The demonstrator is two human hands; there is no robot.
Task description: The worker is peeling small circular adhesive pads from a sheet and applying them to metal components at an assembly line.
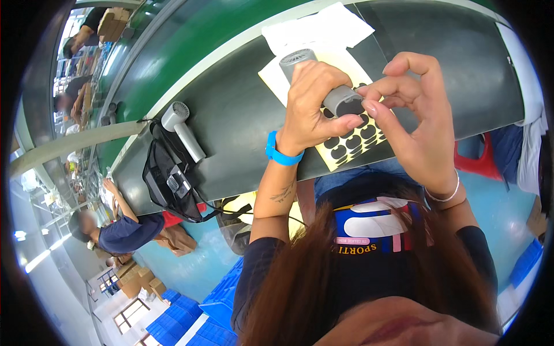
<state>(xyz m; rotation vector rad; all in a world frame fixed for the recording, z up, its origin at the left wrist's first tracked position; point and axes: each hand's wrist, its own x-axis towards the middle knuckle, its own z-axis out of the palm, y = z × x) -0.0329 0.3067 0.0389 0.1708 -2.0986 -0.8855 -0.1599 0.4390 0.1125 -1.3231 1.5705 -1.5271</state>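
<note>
My left hand (314, 98) is wrapped round a grey hair dryer (341, 99), its vented round head pointing away to the upper left. The open end of its handle faces me, and a dark surface shows there. Right at that end, the thumb and forefinger of my right hand (412, 104) come together in a pinch against the rim. Whatever lies between those fingertips is too small to make out. Under both hands is a yellow sheet (332, 158) with rows of black rounded stickers.
White paper (317, 26) lies at the sheet's far end on the dark worktable (242, 86). A second grey hair dryer (187, 135) rests to the left beside a black mesh bag (164, 164). A co-worker (130, 233) sits further left. A red stool (482, 164) stands at right.
</note>
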